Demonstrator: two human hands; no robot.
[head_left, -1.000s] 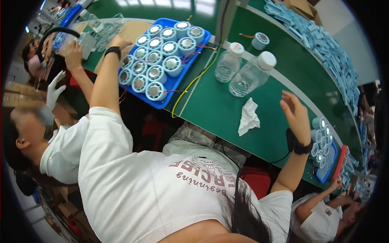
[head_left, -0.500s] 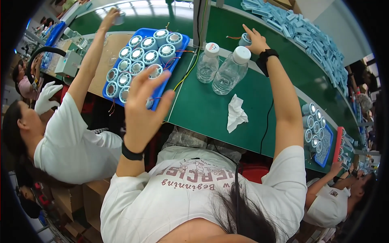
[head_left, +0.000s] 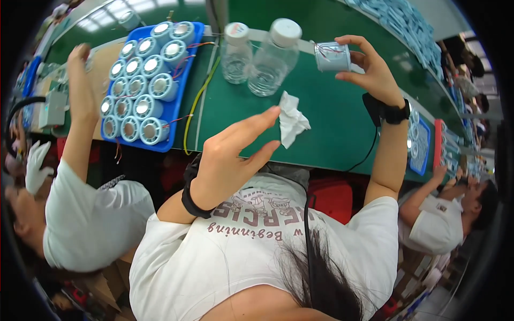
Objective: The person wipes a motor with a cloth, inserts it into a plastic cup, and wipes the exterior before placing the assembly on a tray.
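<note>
Between the thumb and fingers of my right hand (head_left: pixel 372 72) is a light-blue cylinder with thin wires (head_left: pixel 332 57), lying on its side in the air above the green bench. My left hand (head_left: pixel 235 150) holds nothing; its index finger and thumb are spread apart. Its index fingertip comes close to a crumpled white tissue (head_left: pixel 292 120), and I cannot tell whether they touch. Left of that hand, a blue tray (head_left: pixel 179 99) carries several similar cylinders standing in rows, some with wires trailing over the rim.
Two clear capped bottles (head_left: pixel 235 59) (head_left: pixel 273 61) stand beyond the tissue. A yellow-green cable (head_left: pixel 195 104) runs beside the tray. A co-worker's arm (head_left: pixel 83 96) reaches over the bench at left. Another blue tray (head_left: pixel 423 147) sits at right; light-blue pieces (head_left: pixel 401 27) are heaped at far right.
My right hand has lifted the cylinder from the far green surface and brought it nearer. My left hand has moved from over the tray toward the tissue. The co-worker's hand has left a cylinder behind.
</note>
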